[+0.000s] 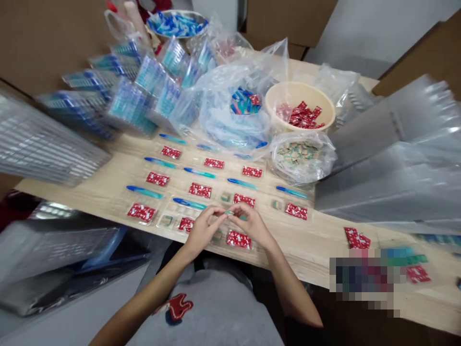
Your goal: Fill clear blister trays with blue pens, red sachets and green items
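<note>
My left hand (207, 228) and my right hand (251, 225) meet over the front edge of the table, fingertips pinched together on a small greenish block (228, 212). It resembles the green-and-beige blocks in the plastic bag (301, 154), perhaps erasers. Beneath and around my hands lie clear plastic trays in rows. Many hold a blue-to-teal pen (189, 203) and a red patterned packet (239, 239); a few also hold a small striped block (166, 220). My left hand partly covers one red packet (186, 224).
Behind the rows stand a cream bowl (270, 108) of red packets and a clear bag (230, 129) with blue pieces. Filled pen packs (131, 103) stand at the back left. Stacks of clear trays rise at left (43, 144) and right (392, 178). A pixelated patch covers the right front.
</note>
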Available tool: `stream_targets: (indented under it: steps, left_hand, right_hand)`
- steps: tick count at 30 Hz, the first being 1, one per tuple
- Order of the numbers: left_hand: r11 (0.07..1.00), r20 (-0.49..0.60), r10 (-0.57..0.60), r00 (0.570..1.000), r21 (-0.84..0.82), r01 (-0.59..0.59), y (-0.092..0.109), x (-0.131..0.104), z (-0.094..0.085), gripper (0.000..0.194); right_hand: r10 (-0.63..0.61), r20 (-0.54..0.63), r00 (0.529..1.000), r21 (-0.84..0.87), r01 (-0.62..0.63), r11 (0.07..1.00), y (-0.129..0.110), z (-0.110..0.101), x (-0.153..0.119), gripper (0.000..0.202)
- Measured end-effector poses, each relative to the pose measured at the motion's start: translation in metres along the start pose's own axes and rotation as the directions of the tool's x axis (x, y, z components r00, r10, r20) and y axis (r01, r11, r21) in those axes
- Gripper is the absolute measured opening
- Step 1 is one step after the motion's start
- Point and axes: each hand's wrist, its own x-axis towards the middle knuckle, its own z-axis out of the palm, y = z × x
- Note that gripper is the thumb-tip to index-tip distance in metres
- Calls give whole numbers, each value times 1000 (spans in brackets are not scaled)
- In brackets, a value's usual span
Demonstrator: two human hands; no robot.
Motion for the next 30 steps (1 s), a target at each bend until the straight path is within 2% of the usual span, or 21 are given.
stream_targets:
  steps: [3,5,7,10,13,21,30]
  left_hand:
    - [999,-6,-27,1000,-33,26,-7,-4,-7,21]
    - [999,-24,-23,999,-44,22,-9,0,-13,23]
    - [999,-44,-21,999,-42,19,-9,5,-20,24]
    - [999,-75,-17,997,-33,15,-8,10,-28,25]
    - [999,-114,-2,993,-33,-2,-12,9,-35,26]
    - [997,-141,-69,988,-33,65,-34,2,-48,27]
    - [999,-163,-35,986,-20,32,-31,4,-52,25]
  right_hand:
    - [95,-72,993,-160,-106,981,1,-13,24,16]
    - [153,-159,975,-292,-194,936,-1,-29,54,11]
    - [158,-213,964,-366,-229,902,-4,-43,89,10]
    - [189,-202,961,-461,-263,848,-5,-51,133,12]
    - [264,-138,954,-570,-295,767,-5,-46,157,11]
    - [343,-124,931,-784,-304,542,-8,-35,173,17]
    - [307,-214,928,-872,-323,369,-8,-20,165,28]
